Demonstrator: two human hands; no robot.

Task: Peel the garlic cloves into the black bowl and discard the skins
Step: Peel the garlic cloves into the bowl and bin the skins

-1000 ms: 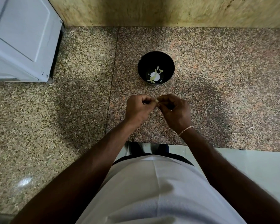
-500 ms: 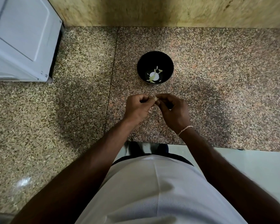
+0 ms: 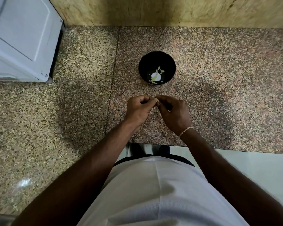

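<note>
While both hands stay pinched on 1 clove [image 3: 156,100], left hand [image 3: 138,109] and right hand [image 3: 174,111] have barely shifted; peeling continues short of the bowl [image 3: 142,62].

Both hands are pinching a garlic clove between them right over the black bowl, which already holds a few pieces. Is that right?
Not quite. The head view shows the left hand and right hand pinching the garlic clove above the bare granite counter, nearer the person than the black bowl, not over it. The bowl does already hold a few pale pieces.
</note>
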